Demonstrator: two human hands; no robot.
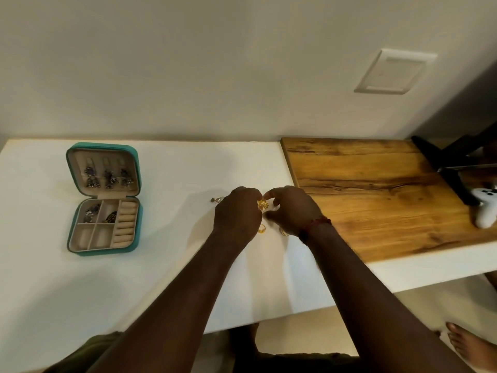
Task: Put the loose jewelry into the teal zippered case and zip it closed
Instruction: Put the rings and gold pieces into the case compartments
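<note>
Across most of the view: white bench [161, 278], left end and near edge cut off by the frame. On its right part: wooden board [376, 200], right side running out of view. At the board's far right: dark stand legs [454, 168], only partly visible, and a white controller [485, 208], clipped by the frame edge.

On the bench's left part: teal case [70, 224], lying open flat, zip undone.
- Lid, toward the wall: three columns of dark earrings, detail blurred.
- Tray, far two compartments: dark pieces, kind not clear.
- Tray, near two compartments: bare lining.
- Tray, right side: ring rolls.

At bench centre, well apart from the case:
- Left hand [236, 215]: back toward the camera, fingers curled under and hidden. Grip: cannot tell.
- Right hand [294, 211]: red thread [314, 227] round the wrist. Grip narrow, forefinger and thumb apart, bracketing a gold flower piece [262, 204] between the two hands. Contact not clear.

Loose on the bench:
- Gold ring [261, 229], just nearer than the hands.
- Second gold piece [284, 232], half hidden by the right wrist.
- Small silver piece [217, 199], just left of the left hand, too small to identify.
</note>
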